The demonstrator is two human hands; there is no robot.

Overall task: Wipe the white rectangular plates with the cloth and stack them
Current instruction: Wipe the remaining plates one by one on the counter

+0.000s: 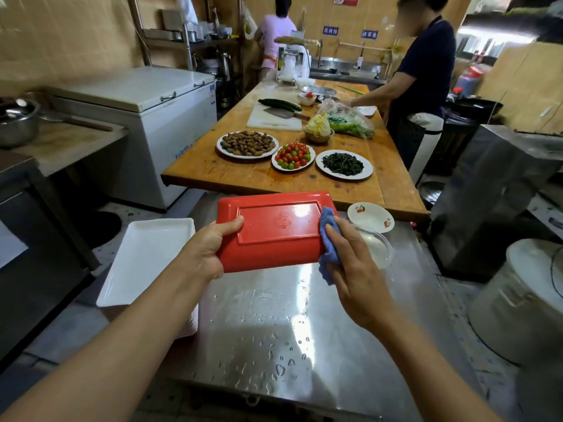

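Note:
I hold a rectangular plate [274,231] above the wet steel table [274,336], its red underside facing me. My left hand [210,251] grips its left edge, thumb on the red base. My right hand [350,257] presses a blue cloth [327,239] against the plate's right edge with mostly straight fingers. A stack of white rectangular plates [146,260] sits on the table's left edge, top plate face up.
A small round dish with cherry print [370,217] and a clear glass dish [377,248] lie right of the plate. Beyond is a wooden table [243,175] with food plates, a person [420,86] working there. A large metal pot [524,300] stands on the right.

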